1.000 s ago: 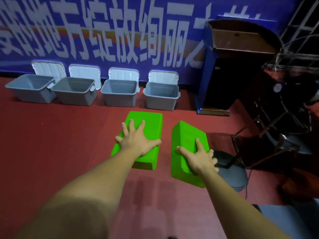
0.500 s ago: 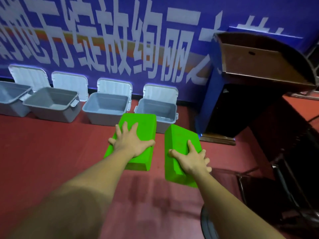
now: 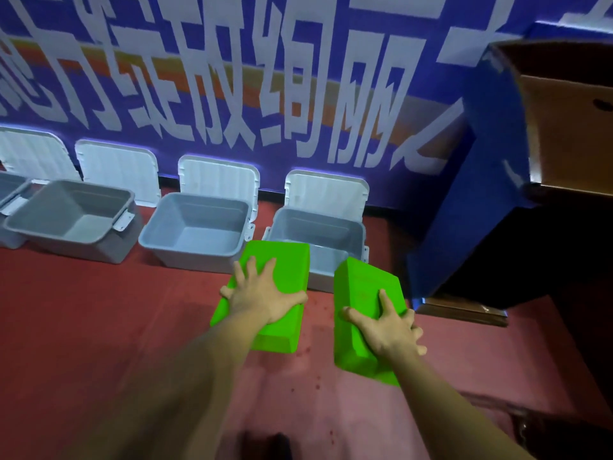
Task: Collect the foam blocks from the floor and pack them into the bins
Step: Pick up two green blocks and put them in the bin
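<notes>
Left hand [image 3: 262, 298] clamped on left block [image 3: 265, 293], right hand [image 3: 384, 330] clamped on right block [image 3: 360, 313], both blocks held above the red floor [image 3: 99, 310] just before the rightmost bin [image 3: 331, 234], more open bins [image 3: 195, 227] along the banner [image 3: 232, 78].

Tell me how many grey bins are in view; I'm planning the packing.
4: leftmost bin cropped at the edge, second bin, third bin, rightmost bin behind the blocks.

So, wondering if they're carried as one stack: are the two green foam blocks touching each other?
Apart. The head view shows red floor between the left green foam block and the right green foam block, each held separately.
</notes>
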Demonstrator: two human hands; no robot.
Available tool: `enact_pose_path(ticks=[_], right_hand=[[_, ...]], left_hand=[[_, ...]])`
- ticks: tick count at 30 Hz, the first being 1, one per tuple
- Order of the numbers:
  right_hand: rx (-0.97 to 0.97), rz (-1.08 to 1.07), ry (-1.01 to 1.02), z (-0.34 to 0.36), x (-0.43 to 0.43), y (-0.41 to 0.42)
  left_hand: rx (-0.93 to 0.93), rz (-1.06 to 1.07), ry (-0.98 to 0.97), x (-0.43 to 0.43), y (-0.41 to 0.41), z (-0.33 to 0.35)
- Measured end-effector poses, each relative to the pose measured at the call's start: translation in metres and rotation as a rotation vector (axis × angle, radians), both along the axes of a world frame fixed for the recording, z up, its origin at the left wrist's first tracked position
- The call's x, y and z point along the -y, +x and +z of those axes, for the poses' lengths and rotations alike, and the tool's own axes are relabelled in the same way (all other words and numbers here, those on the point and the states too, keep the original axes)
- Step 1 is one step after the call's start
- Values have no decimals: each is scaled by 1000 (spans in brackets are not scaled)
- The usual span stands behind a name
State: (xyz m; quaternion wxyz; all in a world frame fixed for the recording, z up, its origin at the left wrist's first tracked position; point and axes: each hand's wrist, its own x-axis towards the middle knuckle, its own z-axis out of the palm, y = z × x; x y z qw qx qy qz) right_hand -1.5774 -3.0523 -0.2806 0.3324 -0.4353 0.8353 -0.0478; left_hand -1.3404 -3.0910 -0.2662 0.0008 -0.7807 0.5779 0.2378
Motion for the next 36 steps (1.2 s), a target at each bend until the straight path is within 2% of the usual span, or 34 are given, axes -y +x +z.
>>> enact_pose_path(ticks=[7,14,18,26,31,36], right_hand=[[51,-29,44,-38,165,-3],[99,-35,94,-145,352,-6],[109,-49,173,-193,432,-14],[175,-85,236,-282,525,-19],[214,-125,258,-355,548,-20],[167,-75,180,-383,559,-25]], left_hand=[[0,-3,23,177,-8,-33],[37,4,47,345,-33,-137],[41,1,151,417,-46,-189],[12,32,185,512,-56,-285],[0,-1,209,541,-60,-362],[17,-75,153,552,-63,-398]])
